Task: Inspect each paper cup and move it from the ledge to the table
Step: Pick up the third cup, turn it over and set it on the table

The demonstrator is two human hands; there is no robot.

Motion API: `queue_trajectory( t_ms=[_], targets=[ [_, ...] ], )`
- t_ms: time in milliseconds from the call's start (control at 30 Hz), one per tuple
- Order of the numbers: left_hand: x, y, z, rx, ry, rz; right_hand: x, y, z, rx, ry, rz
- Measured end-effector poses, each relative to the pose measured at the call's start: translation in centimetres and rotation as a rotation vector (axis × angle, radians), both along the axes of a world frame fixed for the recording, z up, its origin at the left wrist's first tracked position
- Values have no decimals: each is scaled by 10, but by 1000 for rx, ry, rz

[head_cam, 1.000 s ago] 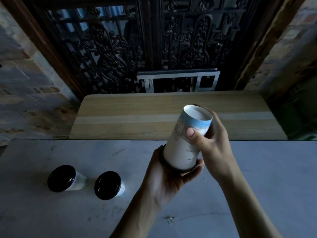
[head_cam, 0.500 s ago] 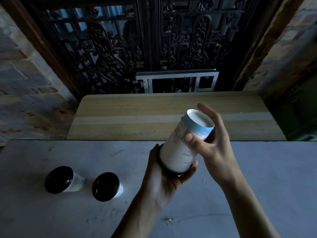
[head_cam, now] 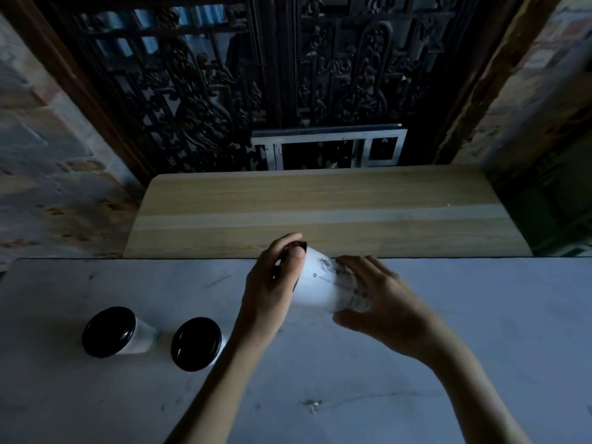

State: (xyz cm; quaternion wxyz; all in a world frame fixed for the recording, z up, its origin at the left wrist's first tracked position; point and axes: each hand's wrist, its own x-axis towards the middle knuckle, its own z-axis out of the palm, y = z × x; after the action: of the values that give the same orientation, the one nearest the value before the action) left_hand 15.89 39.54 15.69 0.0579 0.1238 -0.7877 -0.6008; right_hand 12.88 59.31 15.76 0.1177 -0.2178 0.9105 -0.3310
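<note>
While tilted, paper cup [head_cam: 323, 285], both hands gripping.

On the paper cup [head_cam: 323, 283] that I hold between my left hand [head_cam: 272, 293] and my right hand [head_cam: 381, 302] there is dark print, but it is blurred and I can read no word. The two cups left of it show no text.

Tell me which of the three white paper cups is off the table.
The white paper cup tipped sideways between the left hand and right hand; the two black-lidded cups stand upright on the grey table.
</note>
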Motion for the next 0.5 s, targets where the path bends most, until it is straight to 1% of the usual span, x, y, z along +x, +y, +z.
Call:
queue_trajectory(
  t_ms=[100,200,267,367,433,500],
  targets=[
    [3,4,-7,-157,29,-99,7,-14,-11,-78,-47,-9],
    [8,6,-8,-143,20,-155,12,-19,-25,-175,-133,-39],
    [10,6,-9,-45,-3,-142,16,-18,-34,-282,-206,-67],
    [14,3,-14,226,-94,-52,22,-16,-46,-533,-307,-93],
    [18,5,-23,409,-159,-25,25,-18,-54,-605,-319,-112],
    [23,8,-32,512,-195,-22,27,-21,-60,-624,-342,-103]
  ],
)
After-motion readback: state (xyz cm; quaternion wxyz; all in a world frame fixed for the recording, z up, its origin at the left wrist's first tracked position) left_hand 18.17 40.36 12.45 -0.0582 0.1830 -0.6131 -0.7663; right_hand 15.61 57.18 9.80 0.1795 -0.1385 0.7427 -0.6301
